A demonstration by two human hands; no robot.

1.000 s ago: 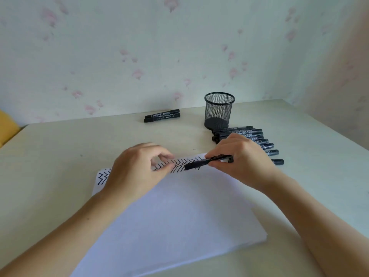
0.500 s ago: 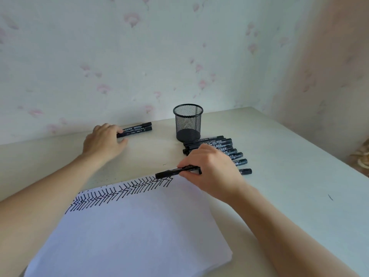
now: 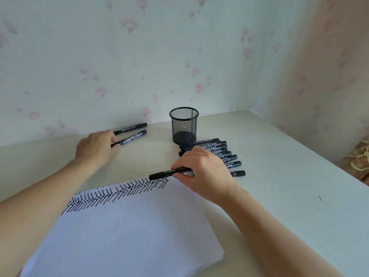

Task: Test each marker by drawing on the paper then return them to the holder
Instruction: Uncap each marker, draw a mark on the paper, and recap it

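Note:
A stack of white paper [image 3: 127, 232] lies in front of me, with black zigzag strokes along its far edge. My right hand [image 3: 203, 174] pinches a capped black marker [image 3: 161, 174] just above the paper's far right corner. My left hand [image 3: 97, 146] reaches to the far left and grips the nearer of two black markers [image 3: 132, 137]; the other one [image 3: 131, 127] lies beside it by the wall. A black mesh holder [image 3: 184, 124] stands upright at the back. Several more black markers [image 3: 217, 150] lie in a row to its right, partly hidden by my right hand.
The pale table [image 3: 279, 176] ends at a wall behind and a wall to the right. A patterned fabric object [image 3: 357, 156] sits beyond the table's right edge. A small dark mark [image 3: 320, 198] is on the tabletop at right.
My left hand left the paper, reached to the two markers at the far left and now curls its fingers round the nearer one, swinging it apart from the other. My right hand keeps holding its marker.

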